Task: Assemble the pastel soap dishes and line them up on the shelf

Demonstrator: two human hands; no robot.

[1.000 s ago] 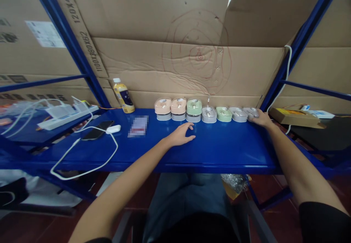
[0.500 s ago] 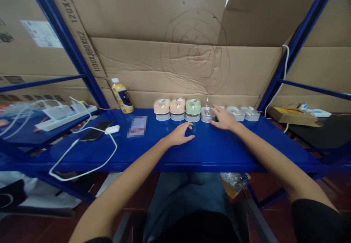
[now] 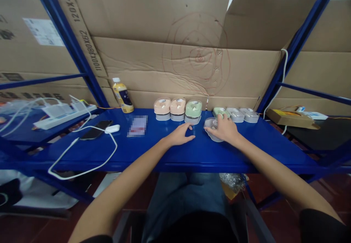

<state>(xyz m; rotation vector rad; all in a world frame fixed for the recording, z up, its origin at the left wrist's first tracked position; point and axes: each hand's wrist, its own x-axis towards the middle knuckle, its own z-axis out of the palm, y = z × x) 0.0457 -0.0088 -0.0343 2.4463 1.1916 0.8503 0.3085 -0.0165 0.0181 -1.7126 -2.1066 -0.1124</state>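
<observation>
My right hand (image 3: 226,128) grips a small grey box with a clear lid (image 3: 211,134), tilted above or against the blue shelf in front of the row. My left hand (image 3: 180,135) rests on the shelf with thumb and fingers apart, holding nothing. Just beyond it stands a green box (image 3: 193,106) stacked on a grey one. Left of that are two pink boxes (image 3: 162,106), each on a grey box. Behind my right fingers sits a single green box (image 3: 218,111), partly covered. Beside it are two grey boxes (image 3: 249,115).
A yellow bottle (image 3: 123,97) stands at the back left of the blue shelf (image 3: 164,155). A blurred-out card (image 3: 138,126), a dark phone (image 3: 96,130) and a white cable (image 3: 90,171) lie at the left. Cardboard (image 3: 137,64) backs the shelf; blue posts (image 3: 297,40) frame it.
My right hand has taken hold of the grey box and drawn it out of the row towards me, uncovering the green box behind. My left hand has stayed put.
</observation>
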